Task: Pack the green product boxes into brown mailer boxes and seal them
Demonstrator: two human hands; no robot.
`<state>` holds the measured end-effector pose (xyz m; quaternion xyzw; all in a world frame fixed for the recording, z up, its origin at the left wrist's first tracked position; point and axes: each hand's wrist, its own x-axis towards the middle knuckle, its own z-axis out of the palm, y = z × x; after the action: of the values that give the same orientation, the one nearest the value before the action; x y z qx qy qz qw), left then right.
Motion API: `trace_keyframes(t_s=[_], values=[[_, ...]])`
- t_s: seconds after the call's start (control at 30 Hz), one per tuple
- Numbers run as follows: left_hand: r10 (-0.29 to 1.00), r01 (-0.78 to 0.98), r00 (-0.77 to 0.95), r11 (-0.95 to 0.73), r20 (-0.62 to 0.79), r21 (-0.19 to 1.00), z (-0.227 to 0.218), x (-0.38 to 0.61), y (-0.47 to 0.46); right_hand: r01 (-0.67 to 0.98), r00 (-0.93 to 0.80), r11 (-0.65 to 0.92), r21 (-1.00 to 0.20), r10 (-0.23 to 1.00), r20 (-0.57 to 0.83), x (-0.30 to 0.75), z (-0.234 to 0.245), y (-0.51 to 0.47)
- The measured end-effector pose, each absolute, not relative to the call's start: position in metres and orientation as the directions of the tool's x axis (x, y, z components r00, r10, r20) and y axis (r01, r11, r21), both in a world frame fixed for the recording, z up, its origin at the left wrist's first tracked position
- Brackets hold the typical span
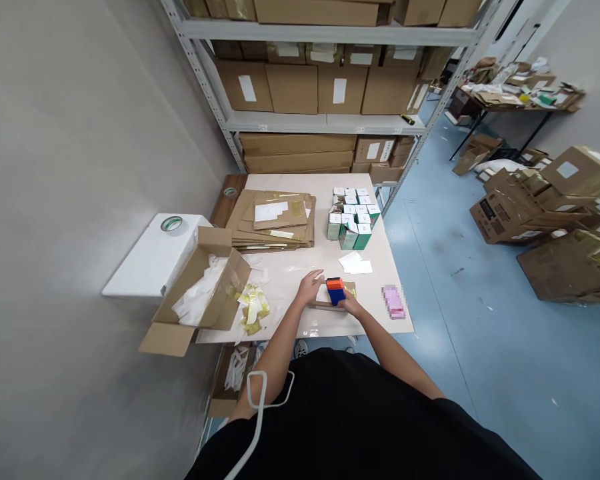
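My right hand [351, 304] is closed around a blue and orange tool that looks like a tape dispenser [336, 293], above a small flat cardboard box [325, 305] near the table's front edge. Yellowish tape shows at the right end of that box. At the box's left end is my left hand [309, 288], fingers stretched out and holding nothing visible; whether it touches the box I cannot tell. Just beyond lie white paper sheets [355, 264]. The tool hides part of the box.
Flattened cardboard [260, 230] and green-white cartons [357, 217] stand at the table's back. To the left are an open box [237, 293] of white material and crumpled tape [253, 308]. A pink pixelated item [394, 302] lies right. Shelving [325, 122] rises behind.
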<state>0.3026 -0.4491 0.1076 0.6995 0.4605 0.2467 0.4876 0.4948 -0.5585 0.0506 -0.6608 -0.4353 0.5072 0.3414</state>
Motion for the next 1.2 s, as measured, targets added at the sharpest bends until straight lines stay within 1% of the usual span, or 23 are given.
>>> trace_keyframes(t_s=[0.17, 0.23, 0.4, 0.6, 0.73, 0.83, 1.0, 1.1, 1.2], values=[[0.787, 0.396, 0.601, -0.142, -0.139, 0.907, 0.123, 0.319, -0.447, 0.203, 0.105, -0.443, -0.873, 0.897, -0.43, 0.496, 0.05, -0.555], [0.773, 0.39, 0.617, -0.135, -0.149, 0.911, 0.123, 0.32, -0.446, 0.197, 0.096, -0.46, -0.866, 0.888, -0.45, 0.497, 0.05, -0.554], [0.798, 0.317, 0.576, -0.018, -0.178, 0.948, 0.117, 0.315, -0.44, 0.222, 0.085, -0.453, -0.863, 0.891, -0.446, 0.499, 0.048, -0.554], [0.762, 0.25, 0.582, 0.165, -0.284, 0.954, 0.112, 0.315, -0.43, 0.282, 0.043, -0.441, -0.852, 0.893, -0.448, 0.499, 0.049, -0.555], [0.704, 0.272, 0.629, 0.199, -0.33, 0.942, 0.116, 0.314, -0.426, 0.281, 0.04, -0.441, -0.852, 0.893, -0.449, 0.499, 0.054, -0.555], [0.675, 0.261, 0.659, 0.209, -0.332, 0.943, 0.12, 0.312, -0.426, 0.28, 0.033, -0.439, -0.853, 0.893, -0.449, 0.5, 0.058, -0.556], [0.711, 0.241, 0.632, 0.198, -0.309, 0.95, 0.121, 0.309, -0.428, 0.261, -0.008, -0.367, -0.893, 0.924, -0.383, 0.499, 0.067, -0.557], [0.761, 0.236, 0.576, 0.193, -0.297, 0.952, 0.116, 0.309, -0.43, 0.265, 0.032, -0.332, -0.905, 0.942, -0.335, 0.498, 0.076, -0.558], [0.804, 0.226, 0.492, 0.252, -0.334, 0.941, 0.107, 0.308, -0.435, 0.314, 0.068, -0.307, -0.898, 0.951, -0.301, 0.499, 0.084, -0.56]])
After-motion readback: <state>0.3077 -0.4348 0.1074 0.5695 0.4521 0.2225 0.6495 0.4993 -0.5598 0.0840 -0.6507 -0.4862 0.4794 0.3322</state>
